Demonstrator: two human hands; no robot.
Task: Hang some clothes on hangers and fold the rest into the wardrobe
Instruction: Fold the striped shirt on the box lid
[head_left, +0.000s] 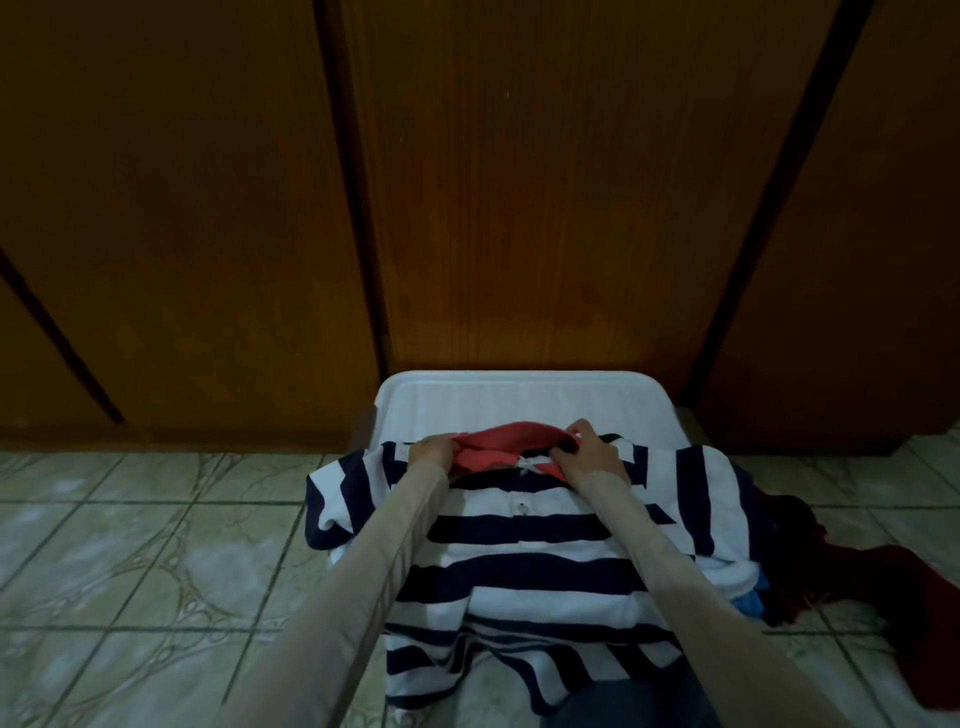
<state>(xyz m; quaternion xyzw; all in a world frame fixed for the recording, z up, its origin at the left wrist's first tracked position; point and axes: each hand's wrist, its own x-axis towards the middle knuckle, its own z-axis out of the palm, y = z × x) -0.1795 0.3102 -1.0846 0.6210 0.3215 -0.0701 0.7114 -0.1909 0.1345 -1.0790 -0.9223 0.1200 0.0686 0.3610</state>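
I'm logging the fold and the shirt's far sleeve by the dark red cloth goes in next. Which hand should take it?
Probably the right hand. It grips the red collar on the side where the striped shirt's sleeve spreads toward the dark red cloth. The left hand grips the collar's opposite end.

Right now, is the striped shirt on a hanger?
No, the striped shirt lies flat over a white tub, both hands holding its red collar.

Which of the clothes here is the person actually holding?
The navy-and-white striped polo shirt: both hands grip its pink collar. The dark red garment lies on the floor to the right, and the blue one peeks from under the shirt, both untouched.
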